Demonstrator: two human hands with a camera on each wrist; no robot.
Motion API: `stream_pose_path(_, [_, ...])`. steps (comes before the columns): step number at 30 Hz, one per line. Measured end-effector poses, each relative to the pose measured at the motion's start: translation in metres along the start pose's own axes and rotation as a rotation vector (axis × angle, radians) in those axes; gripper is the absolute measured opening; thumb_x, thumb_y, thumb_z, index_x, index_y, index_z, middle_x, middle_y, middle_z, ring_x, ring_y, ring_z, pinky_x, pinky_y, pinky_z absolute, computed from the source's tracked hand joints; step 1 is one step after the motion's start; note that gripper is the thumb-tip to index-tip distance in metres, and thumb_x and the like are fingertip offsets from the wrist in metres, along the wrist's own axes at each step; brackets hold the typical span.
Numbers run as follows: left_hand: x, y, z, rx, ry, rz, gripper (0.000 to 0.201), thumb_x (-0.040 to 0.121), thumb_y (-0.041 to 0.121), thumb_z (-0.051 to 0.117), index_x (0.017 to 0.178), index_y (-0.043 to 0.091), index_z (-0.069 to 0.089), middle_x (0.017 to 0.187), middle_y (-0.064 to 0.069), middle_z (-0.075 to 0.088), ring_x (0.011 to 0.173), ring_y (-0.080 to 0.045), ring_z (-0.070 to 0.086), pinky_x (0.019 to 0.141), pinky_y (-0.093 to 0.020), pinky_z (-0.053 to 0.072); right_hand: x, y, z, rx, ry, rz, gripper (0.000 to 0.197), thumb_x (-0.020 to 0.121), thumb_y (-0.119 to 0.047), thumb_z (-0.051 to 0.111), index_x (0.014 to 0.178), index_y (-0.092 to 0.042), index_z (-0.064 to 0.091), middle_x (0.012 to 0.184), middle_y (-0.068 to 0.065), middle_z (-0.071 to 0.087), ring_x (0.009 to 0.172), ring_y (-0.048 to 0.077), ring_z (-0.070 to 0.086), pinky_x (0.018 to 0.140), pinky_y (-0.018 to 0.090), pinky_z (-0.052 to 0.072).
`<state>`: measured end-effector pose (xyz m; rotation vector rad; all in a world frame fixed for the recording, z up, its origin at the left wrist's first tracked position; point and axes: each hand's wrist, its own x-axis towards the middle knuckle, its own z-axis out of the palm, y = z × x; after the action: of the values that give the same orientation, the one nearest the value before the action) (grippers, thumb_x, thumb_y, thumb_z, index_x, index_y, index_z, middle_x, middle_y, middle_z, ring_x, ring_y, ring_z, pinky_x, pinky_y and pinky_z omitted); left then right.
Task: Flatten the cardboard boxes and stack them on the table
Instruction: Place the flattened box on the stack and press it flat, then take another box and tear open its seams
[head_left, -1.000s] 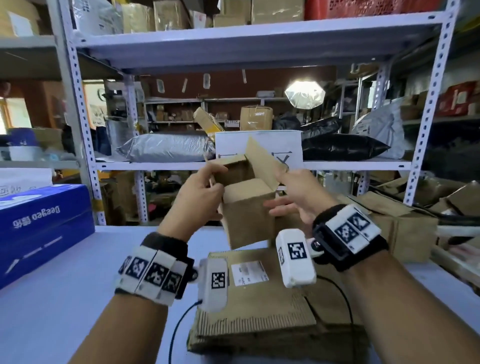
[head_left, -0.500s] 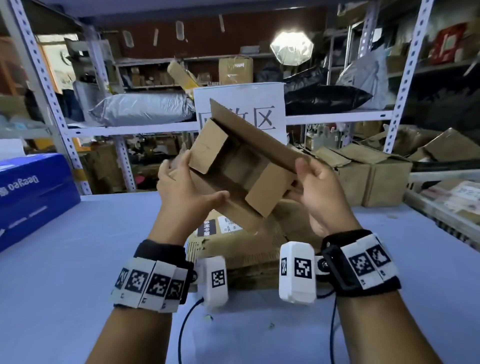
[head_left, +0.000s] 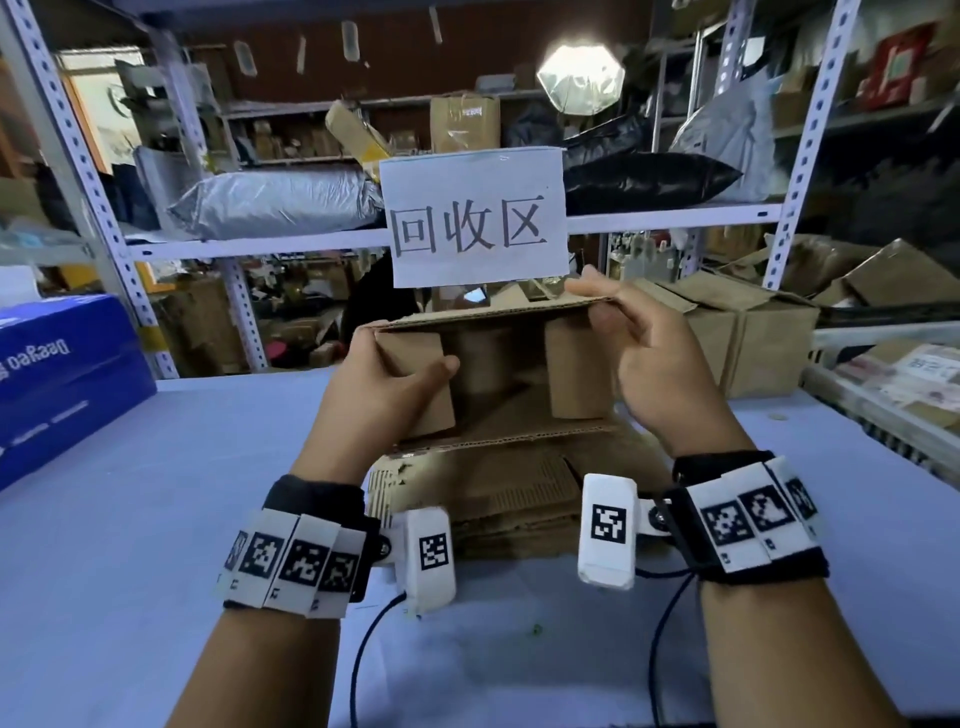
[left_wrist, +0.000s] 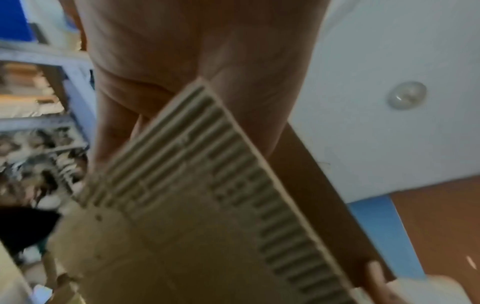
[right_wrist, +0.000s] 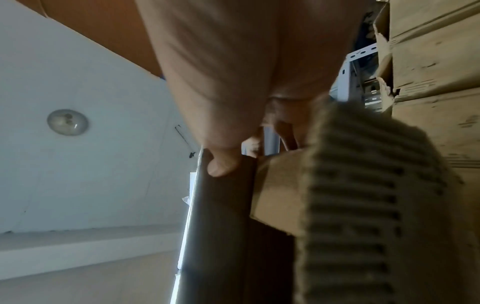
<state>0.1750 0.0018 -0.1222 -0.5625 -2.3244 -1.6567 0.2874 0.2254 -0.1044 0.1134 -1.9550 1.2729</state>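
Now the small box (head_left: 493, 374) is held up in the air, above the pile of flat cardboard (head_left: 498, 483) that lies on the table (head_left: 130, 519), and not touching it. Its open side faces the person, so two inner flaps can be seen, and its long axis runs from left to right between the two hands. The left hand (head_left: 384, 395) grips the left end: the thumb is curled onto the left inner flap and the other fingers go behind the box, where they are hidden. The right hand (head_left: 644, 364) holds the right end, with the fingertips pinching the upper edge of the top panel and the thumb below this edge. Both hands are therefore closed on the box, one at each end, about equally near to it.

The top panel lies nearly level and the box still has some depth, so I judge that it is not yet flat. The coming move depends on this: the pile is directly under the box and a little toward the person, so after pressing the top and bottom panels together the hands only need to go down. The loose flaps could perhaps fold the wrong way.
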Motion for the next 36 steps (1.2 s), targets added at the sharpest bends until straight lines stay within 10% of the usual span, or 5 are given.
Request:
stream_pose_path(6, [-0.003, -0.006, 0.007, -0.049, -0.049, 0.005, 0.064, 0.086, 0.038, 0.079, 0.136, 0.040, 0.039, 0.118, 0.009, 0.065, 0.109, -0.017, 0.066, 0.094, -0.047, 0.057, -0.002, 0.007, 0.009, -0.109, -0.010, 0.225, 0.053, 0.103, -0.042, 0.048, 0.152, -0.045, 0.030, 0.137, -0.013, 0.058, 0.121, 0.019, 0.056, 0.106, 0.037, 0.043])
stream_pose_path(14, [-0.010, -0.002, 0.012, 0.068, -0.074, 0.058, 0.067, 0.080, 0.037, 0.080, 0.127, 0.046, 0.032, 0.098, 0.017, 0.063, 0.086, -0.005, 0.066, 0.070, -0.041, 0.062, -0.004, 0.015, 0.021, -0.139, -0.035, 0.360, 0.080, 0.089, -0.054, 0.056, 0.142, -0.063, -0.004, 0.142, -0.005, 0.053, 0.111, 0.018, 0.059, 0.091, 0.036, 0.049])
stream_pose_path(20, [-0.015, 0.013, -0.005, -0.150, -0.234, 0.085, 0.070, 0.077, 0.014, 0.065, 0.130, 0.052, 0.042, 0.106, 0.000, 0.065, 0.069, -0.006, 0.066, 0.056, -0.019, 0.054, -0.002, 0.034, 0.027, -0.008, 0.170, 0.103, 0.107, 0.081, -0.024, 0.079, 0.156, -0.037, 0.004, 0.128, -0.032, 0.045, 0.120, -0.003, 0.046, 0.096, 0.011, 0.037])
stream_pose_path(32, [-0.020, 0.016, -0.011, -0.373, -0.349, 0.165, 0.082, 0.068, 0.001, 0.053, 0.134, 0.050, 0.055, 0.128, 0.012, 0.065, 0.112, -0.015, 0.064, 0.083, -0.027, 0.055, -0.011, 0.022, 0.021, -0.238, 0.352, 0.037, 0.077, 0.073, -0.014, 0.077, 0.141, -0.024, 0.043, 0.130, 0.001, 0.041, 0.119, 0.027, 0.053, 0.100, 0.046, 0.049])
stream_pose_path(36, [-0.014, 0.015, -0.013, -0.459, -0.275, 0.201, 0.074, 0.074, 0.003, 0.060, 0.135, 0.045, 0.057, 0.141, 0.007, 0.059, 0.127, -0.018, 0.060, 0.091, -0.030, 0.056, -0.007, 0.018, 0.017, -0.074, 0.274, 0.114, 0.063, 0.091, -0.002, 0.054, 0.144, -0.035, 0.045, 0.143, -0.004, 0.052, 0.125, 0.014, 0.051, 0.094, 0.016, 0.046])
